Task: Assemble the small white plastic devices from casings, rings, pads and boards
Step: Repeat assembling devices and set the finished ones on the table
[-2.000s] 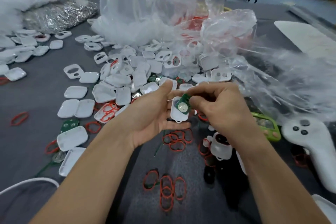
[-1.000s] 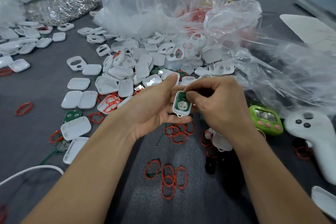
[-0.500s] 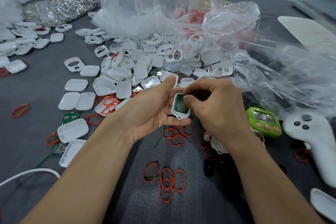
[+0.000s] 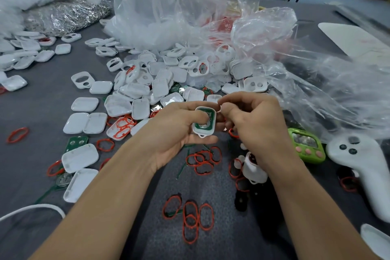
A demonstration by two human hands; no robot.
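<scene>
Casing (image 4: pixel 203 134), white, with the green board (image 4: pixel 207 126) lying in its open face, is held above the bench (image 4: pixel 38 112), directly in front of the person and between both hands. Head view, hazards as judged: if the board sits tilted, thumb pressure could wedge it on the rim instead of seating it, and force at one corner could lever the opposite edge up. A change of grip could let the casing fall among the red rings (image 4: pixel 202 160) below or the loose casings (image 4: pixel 135 93) ahead, where it would be hard to tell from unfinished parts. The clear plastic bag (image 4: pixel 316 91) lies near the right side and could snag a wrist. Pose: the left hand (image 4: pixel 175 131) grips the casing, fingers curled beneath it and thumb (image 4: pixel 199 118) laid across the board. The right hand (image 4: pixel 257 126) is curled, its back toward the camera, thumb and forefinger tips drawn together at the casing's upper right corner. Whether they pinch the rim, hold a small part or only touch cannot be told. Both forearms reach straight forward.
</scene>
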